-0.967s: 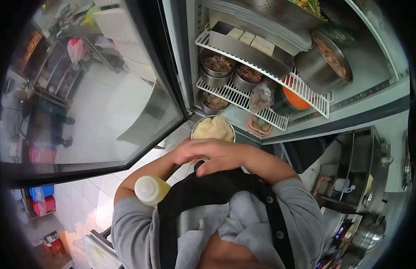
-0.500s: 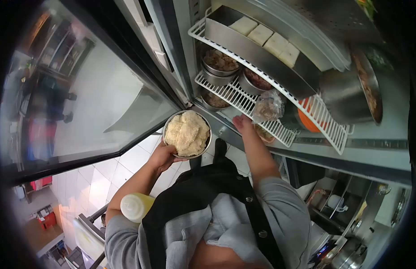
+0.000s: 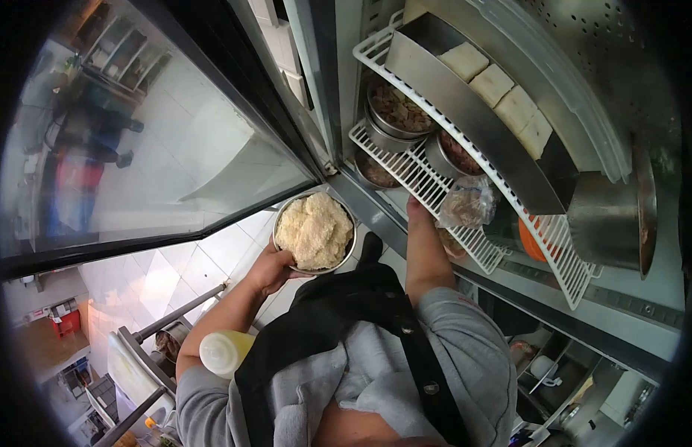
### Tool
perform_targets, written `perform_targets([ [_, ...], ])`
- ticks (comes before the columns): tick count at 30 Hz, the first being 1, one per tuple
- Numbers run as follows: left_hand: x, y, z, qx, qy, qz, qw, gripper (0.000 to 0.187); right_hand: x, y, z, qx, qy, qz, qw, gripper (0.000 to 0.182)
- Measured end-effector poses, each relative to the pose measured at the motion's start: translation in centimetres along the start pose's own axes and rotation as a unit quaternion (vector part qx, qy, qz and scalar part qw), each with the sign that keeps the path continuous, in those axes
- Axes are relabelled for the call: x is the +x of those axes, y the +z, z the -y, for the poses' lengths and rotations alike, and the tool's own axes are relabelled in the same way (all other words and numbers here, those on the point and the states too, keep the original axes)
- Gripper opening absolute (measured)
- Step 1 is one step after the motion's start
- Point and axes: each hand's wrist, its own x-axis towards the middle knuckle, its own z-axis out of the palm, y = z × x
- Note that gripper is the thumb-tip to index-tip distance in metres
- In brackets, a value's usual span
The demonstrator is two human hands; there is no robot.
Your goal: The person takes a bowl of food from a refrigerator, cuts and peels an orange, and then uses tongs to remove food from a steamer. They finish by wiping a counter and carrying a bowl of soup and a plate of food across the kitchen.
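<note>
1. In the middle of the frame, a little left of centre, the metal bowl [image 3: 353,246] is held up above the tiled floor [image 3: 213,252], heaped with a pale, lumpy mass [image 3: 314,227] that rises past its rim.
2. At the bowl's lower left edge, the left hand [image 3: 272,270] is clamped on it, the thumb against the side near the rim.
3. Right of centre, the right hand [image 3: 417,212] reaches to the refrigerator, at the front edge of the lower white rack [image 3: 476,248]. Its fingers are partly hidden there, so I cannot tell whether they grip anything. The two hands are well apart.
4. Just right of that hand, a clear plastic bag [image 3: 469,203] with something brownish in it sits on the lower rack. Behind it, up and to the left, are a round container [image 3: 438,158] of dark reddish contents and stacked metal bowls [image 3: 394,141].
5. In the upper right of the frame, a long metal bin [image 3: 472,127] on the upper rack [image 3: 566,279] holds a row of pale blocks [image 3: 492,85]; at the bin's right end is a large metal pot [image 3: 603,216], tilted.
6. At the lower left, a squeeze bottle [image 3: 222,353] with yellowish contents is tucked between the left arm and the black apron [image 3: 316,335].
7. Across the upper left spreads the refrigerator's glass door [image 3: 159,149].
</note>
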Motion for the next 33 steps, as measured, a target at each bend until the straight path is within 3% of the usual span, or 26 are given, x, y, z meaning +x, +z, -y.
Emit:
perform_targets([
  [11,0.7,-0.7,-0.8,-0.004,-0.002,0.055,0.998,0.062,-3.5,2.4,2.3,-0.061,-0.003,0.011,0.998,0.022],
  [15,0.7,-1.5,-1.2,-0.012,-0.015,0.076,0.997,0.076,-4.8,3.4,2.1,-0.138,0.023,0.011,0.99,0.023],
  [20,0.6,-2.3,-1.4,-0.006,-0.005,0.062,0.998,0.078,-5.3,4.3,1.4,-0.369,0.108,0.002,0.923,0.022],
  [25,0.6,-3.3,-1.3,-0.029,-0.011,0.067,0.997,0.076,-4.2,3.9,-1.9,-0.514,0.147,-0.045,0.844,0.022],
  [28,0.6,-3.7,-1.2,-0.022,-0.014,0.072,0.997,0.076,-4.8,3.9,-2.6,-0.551,0.159,-0.068,0.816,0.022],
  [33,0.4,-3.1,-1.6,0.002,-0.014,0.086,0.996,0.069,-7.4,3.6,-2.5,-0.536,0.184,-0.06,0.822,0.034],
])
